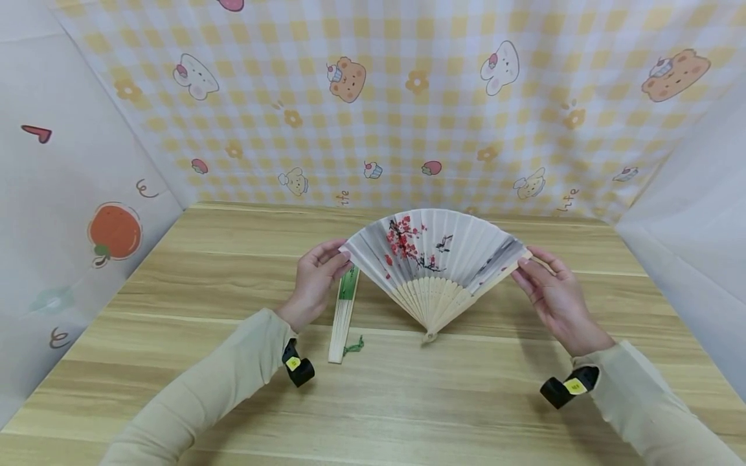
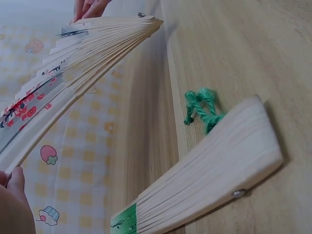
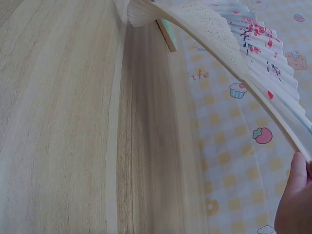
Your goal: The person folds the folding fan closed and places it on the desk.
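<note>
Spread wide between both hands is a folding fan (image 1: 431, 259) with pale wooden ribs and a grey-white leaf painted with red blossoms and birds. My left hand (image 1: 315, 281) pinches its left outer corner, thumb in front. At the opposite corner my right hand (image 1: 556, 298) pinches the outer guard, as the right wrist view also shows with the thumb (image 3: 296, 175) on the rib. The fan's pivot end points toward me. A second, folded fan (image 1: 342, 317) with a green leaf and green tassel (image 1: 353, 347) lies on the table, just below my left hand.
The wooden table (image 1: 408, 408) reaches back to a yellow-checked cloth (image 1: 384, 116) with cartoon prints. White cloth walls (image 1: 76, 194) stand at the left and right sides. A black wrist camera (image 1: 298, 370) is strapped to each wrist.
</note>
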A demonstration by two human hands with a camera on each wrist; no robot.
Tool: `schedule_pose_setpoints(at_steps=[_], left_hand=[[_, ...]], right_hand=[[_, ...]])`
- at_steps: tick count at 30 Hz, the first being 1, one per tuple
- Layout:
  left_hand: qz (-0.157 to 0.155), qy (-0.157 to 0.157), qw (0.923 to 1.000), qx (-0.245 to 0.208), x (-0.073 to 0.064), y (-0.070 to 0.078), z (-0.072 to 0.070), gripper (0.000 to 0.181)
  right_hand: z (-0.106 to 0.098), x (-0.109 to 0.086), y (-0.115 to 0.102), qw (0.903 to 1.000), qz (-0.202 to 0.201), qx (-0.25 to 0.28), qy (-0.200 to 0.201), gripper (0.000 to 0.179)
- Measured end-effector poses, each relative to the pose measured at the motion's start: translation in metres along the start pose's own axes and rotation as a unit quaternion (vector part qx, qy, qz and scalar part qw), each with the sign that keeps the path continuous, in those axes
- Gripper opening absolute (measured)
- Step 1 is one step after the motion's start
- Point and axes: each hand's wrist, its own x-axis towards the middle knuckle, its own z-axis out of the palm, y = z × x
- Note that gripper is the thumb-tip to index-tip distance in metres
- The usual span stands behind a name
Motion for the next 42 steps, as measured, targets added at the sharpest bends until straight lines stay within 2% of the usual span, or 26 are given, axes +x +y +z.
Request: schedule_pose_setpoints(at_steps=[13, 32, 42], left_hand=[[-0.005, -0.005, 1.0, -0.002, 0.0, -0.002, 0.006, 0.024], [-0.017, -0.014, 0.9997, 0.004, 0.0, -0.003, 0.014, 0.027], [-0.017, -0.035, 0.9992, 0.005, 0.0, -0.001, 0.018, 0.031]], right_hand=[[0.006, -0.001, 0.002, 0.9994, 0.016, -0.025, 0.019, 0.023], [0.009, -0.002, 0.005, 0.9992, 0.025, -0.031, 0.004, 0.023], [0.015, -0.002, 0.006, 0.9988, 0.018, -0.044, -0.005, 0.022]])
